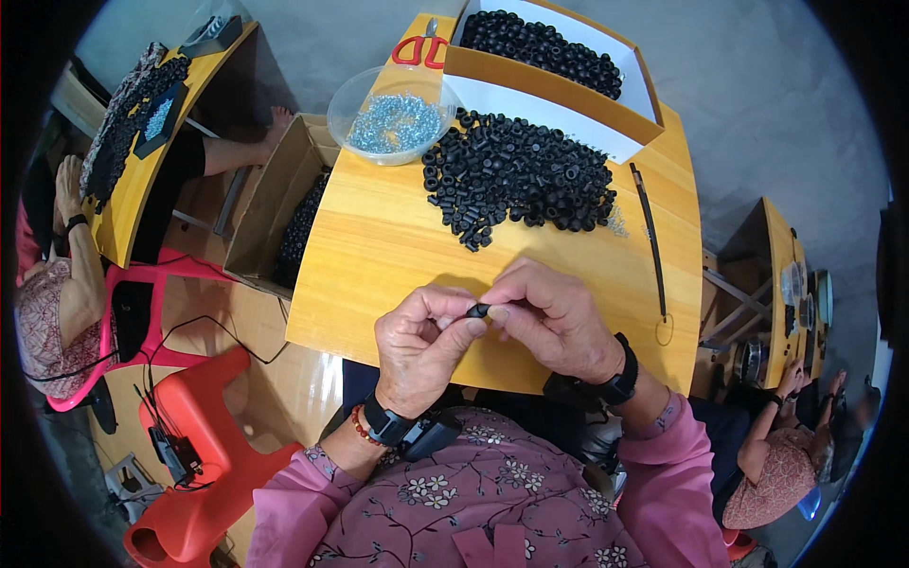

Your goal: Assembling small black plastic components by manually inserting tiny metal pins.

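Black part (478, 310) between left grip (417, 343), right grip (557, 317)

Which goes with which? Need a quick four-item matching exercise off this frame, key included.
Things:
1. small black part
2. scissors
3. round tub
4. thin black rod

Place, colour or state:
A. clear, with shiny pale-blue bits inside
B. lying to the right of the pile of black pieces
C. at the fingertips of the left hand and the right hand
D. red-handled, next to the open box

Right pairs: 1-C, 2-D, 3-A, 4-B
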### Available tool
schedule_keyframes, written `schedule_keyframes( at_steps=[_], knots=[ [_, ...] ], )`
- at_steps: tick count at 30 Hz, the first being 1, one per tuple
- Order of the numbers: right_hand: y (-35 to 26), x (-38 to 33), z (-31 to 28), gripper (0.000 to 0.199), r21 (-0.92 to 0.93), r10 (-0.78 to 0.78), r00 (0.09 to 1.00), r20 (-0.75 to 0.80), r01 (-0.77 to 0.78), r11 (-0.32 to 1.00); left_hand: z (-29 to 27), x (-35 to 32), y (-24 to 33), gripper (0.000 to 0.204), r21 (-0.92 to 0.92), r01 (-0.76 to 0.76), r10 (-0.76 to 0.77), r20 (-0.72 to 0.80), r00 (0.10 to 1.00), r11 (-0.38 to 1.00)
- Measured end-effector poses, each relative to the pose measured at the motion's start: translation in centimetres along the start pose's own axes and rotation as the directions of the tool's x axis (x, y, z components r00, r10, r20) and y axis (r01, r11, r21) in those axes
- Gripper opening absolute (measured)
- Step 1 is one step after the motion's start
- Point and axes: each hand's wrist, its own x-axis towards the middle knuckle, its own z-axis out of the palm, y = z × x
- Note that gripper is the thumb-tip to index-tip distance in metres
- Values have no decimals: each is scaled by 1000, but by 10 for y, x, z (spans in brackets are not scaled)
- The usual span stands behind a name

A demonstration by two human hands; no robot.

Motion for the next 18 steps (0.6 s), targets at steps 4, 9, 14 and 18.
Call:
schedule_keyframes(
  at_steps=[4,9,14,18],
  knots=[
    [-1,-2,4,6,98,78,997,-20,-76,992,0,0,2,18,-8,41,-41,1,999,999],
    [-1,-2,7,7,260,156,987,-25,-144,955,-1,1,3,16,-20,81,-81,-3,997,997],
    [2,-1,7,10,337,150,988,-35,-129,932,-1,4,5,15,-13,93,-93,14,996,996],
    [-1,1,5,13,375,177,984,-11,-160,913,-3,5,5,16,-35,98,-97,27,995,995]
  ],
)
